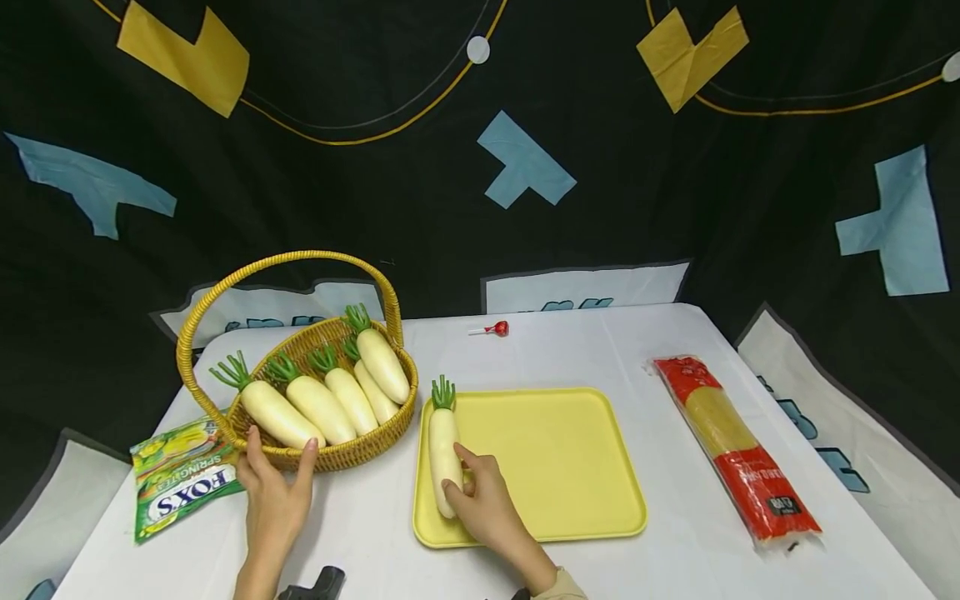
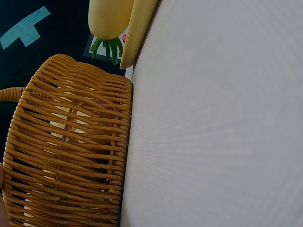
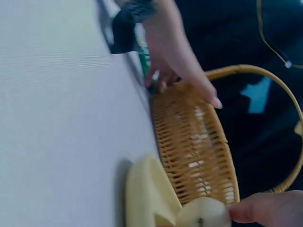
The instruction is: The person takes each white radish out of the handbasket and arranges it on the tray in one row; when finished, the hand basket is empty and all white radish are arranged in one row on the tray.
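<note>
At the left side of the yellow tray (image 1: 555, 467), my right hand (image 1: 491, 500) grips a white radish (image 1: 444, 450) between thumb and fingers. The radish's green stalks point to the far edge. My left hand (image 1: 273, 492) holds the near rim of a wicker basket (image 1: 360, 450), its thumb over the rim, as the right wrist view also shows. Several white radishes (image 1: 322, 408) lie side by side in the basket, green tops toward the back. In the left wrist view the woven basket wall (image 2: 71, 142) hides most of its contents, and little of the left hand appears.
A green FOX'S candy bag (image 1: 183, 475) lies left of the basket, partly under it. A red lollipop (image 1: 497, 328) is near the table's back edge. On the right lies a red-and-yellow noodle packet (image 1: 735, 450). The basket's tall handle (image 1: 300, 255) arches above it.
</note>
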Demonstrator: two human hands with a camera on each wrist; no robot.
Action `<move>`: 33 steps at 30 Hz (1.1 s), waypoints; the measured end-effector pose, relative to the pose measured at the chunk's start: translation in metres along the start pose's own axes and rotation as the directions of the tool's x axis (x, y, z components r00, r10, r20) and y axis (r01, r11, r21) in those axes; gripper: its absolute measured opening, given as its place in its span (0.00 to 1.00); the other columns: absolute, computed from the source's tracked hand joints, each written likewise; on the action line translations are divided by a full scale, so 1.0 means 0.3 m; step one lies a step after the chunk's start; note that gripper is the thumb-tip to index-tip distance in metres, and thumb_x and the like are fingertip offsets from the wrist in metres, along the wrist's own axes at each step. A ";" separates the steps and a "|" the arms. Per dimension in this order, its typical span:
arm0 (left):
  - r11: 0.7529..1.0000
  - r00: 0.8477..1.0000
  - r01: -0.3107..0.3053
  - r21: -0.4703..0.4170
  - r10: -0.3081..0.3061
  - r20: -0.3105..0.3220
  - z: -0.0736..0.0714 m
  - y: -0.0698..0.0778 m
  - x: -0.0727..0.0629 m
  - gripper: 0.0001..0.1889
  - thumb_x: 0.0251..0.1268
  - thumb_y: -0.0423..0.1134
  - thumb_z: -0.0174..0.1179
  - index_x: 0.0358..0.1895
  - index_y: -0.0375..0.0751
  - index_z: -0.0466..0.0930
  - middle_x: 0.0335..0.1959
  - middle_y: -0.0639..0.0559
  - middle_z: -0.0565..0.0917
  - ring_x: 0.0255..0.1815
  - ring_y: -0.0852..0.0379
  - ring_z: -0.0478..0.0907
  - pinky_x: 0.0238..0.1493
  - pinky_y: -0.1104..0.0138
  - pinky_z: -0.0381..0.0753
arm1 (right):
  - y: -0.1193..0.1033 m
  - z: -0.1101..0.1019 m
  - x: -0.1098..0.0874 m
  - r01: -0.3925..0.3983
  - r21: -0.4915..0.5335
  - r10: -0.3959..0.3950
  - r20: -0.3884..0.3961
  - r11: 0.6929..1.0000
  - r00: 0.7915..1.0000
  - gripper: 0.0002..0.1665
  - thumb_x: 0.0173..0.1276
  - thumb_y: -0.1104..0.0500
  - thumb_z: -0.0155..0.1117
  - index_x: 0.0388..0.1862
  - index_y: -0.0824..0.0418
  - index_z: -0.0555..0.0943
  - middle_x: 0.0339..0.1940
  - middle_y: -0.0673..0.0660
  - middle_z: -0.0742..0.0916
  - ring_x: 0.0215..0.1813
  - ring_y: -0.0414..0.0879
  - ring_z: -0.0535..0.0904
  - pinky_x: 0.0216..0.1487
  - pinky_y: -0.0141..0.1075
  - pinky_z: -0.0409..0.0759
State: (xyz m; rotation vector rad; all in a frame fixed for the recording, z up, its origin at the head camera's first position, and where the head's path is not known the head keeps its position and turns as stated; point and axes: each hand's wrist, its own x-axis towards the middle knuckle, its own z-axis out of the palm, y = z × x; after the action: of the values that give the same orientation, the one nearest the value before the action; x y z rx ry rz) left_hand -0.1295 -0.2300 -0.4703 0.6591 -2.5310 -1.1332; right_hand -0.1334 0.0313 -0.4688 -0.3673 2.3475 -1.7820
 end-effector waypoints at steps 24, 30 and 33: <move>1.000 1.000 -0.014 0.006 0.015 -0.023 0.003 -0.003 -0.001 0.46 0.62 0.61 0.46 0.71 0.49 0.26 0.68 0.26 0.38 0.54 0.19 0.58 0.40 0.36 0.64 | -0.018 0.008 0.028 0.055 -0.171 -0.067 -0.060 0.984 0.996 0.27 0.62 0.56 0.60 0.59 0.63 0.72 0.46 0.62 0.75 0.42 0.46 0.75 0.38 0.27 0.73; 1.000 0.999 -0.020 0.001 0.020 -0.026 0.002 -0.006 -0.004 0.46 0.63 0.60 0.47 0.71 0.48 0.26 0.68 0.25 0.38 0.54 0.19 0.57 0.40 0.36 0.64 | -0.061 -0.026 0.066 0.110 -0.092 -0.117 -0.073 0.990 0.990 0.28 0.62 0.55 0.61 0.61 0.61 0.70 0.49 0.64 0.76 0.46 0.52 0.78 0.41 0.32 0.77; 1.000 0.999 -0.023 0.003 0.023 -0.025 0.000 -0.007 -0.003 0.46 0.63 0.60 0.46 0.71 0.48 0.26 0.68 0.25 0.38 0.54 0.19 0.58 0.40 0.36 0.64 | -0.086 -0.046 0.097 0.126 -0.079 -0.132 -0.075 0.989 0.988 0.30 0.62 0.53 0.61 0.63 0.58 0.68 0.51 0.64 0.76 0.47 0.53 0.77 0.42 0.33 0.77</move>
State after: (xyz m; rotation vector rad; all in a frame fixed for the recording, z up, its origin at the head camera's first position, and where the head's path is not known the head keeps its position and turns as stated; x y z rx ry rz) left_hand -0.1280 -0.2308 -0.4720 0.6396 -2.5138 -1.1068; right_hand -0.1628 0.0288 -0.4397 -0.4773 2.5036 -1.8009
